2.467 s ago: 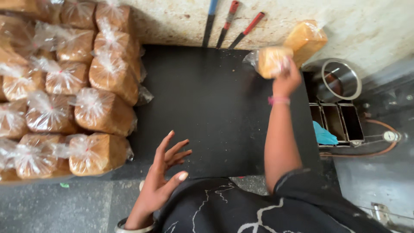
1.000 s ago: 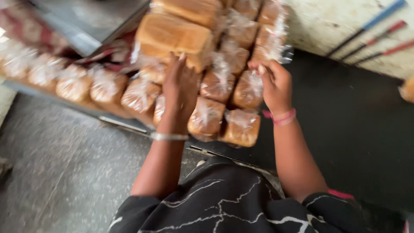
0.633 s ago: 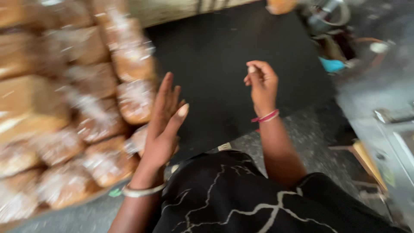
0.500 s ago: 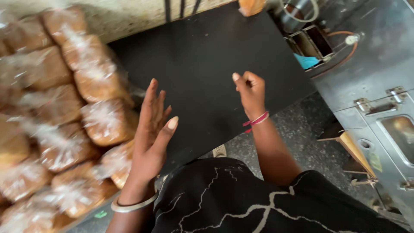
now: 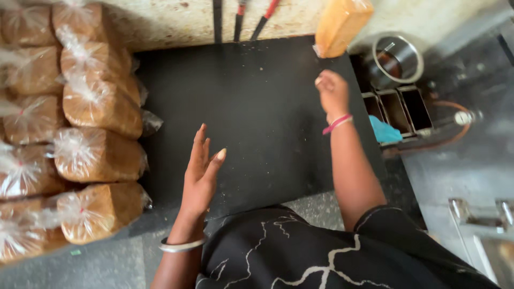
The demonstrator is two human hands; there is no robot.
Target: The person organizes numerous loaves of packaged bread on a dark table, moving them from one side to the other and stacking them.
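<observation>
Hovering over black mat (image 5: 267, 107): left hand (image 5: 201, 174) open flat; right hand (image 5: 332, 91) loosely curled, seemingly empty; speckled wall (image 5: 176, 18) behind.

Standing tilted at the far edge of the black surface (image 5: 257, 107), an unwrapped golden-brown bread loaf (image 5: 339, 24), leaning toward the wall, just beyond the loosely curled right hand (image 5: 332, 92).

The scene is viewed steeply downward, at close range, from the head, with the black worktop (image 5: 257, 107) filling the centre toward twelve o'clock.
</observation>
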